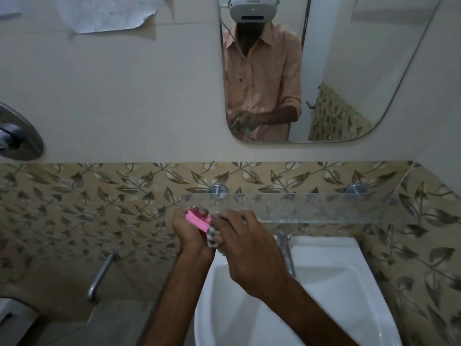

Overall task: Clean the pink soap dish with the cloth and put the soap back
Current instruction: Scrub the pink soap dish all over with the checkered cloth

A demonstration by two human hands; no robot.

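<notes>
**Pink soap dish held up over the sink, cloth against it**

The pink soap dish (198, 219) is up in the air, just in front of the left end of the glass shelf (324, 207) and above the back-left corner of the white sink (324, 283). The left hand (189, 233) grasps it from below, and its fingertips (199, 210) curl over the far edge. The dish is tilted, with its right end lower.

A checked cloth (212, 237) sits bunched against that lower right end, touching the pink plastic. The right hand (247, 248) clutches the cloth with its fingers folded round it, knuckles up, close against the left hand. Only a small part of the cloth shows between the two hands.

Just right of the hands, a chrome tap (285, 250) rises from the back rim of the sink. The shelf hangs on two round metal mounts fixed to a band of leaf-patterned tiles (74, 208).

Above the shelf is a rounded mirror (349, 71), which shows the person in a checked shirt with both hands together. Low on the left wall is a second metal tap (102, 275). Higher up at the left edge is a round chrome fitting (17, 133), and a torn sheet of paper (104, 13) sticks to the wall at the top.
</notes>
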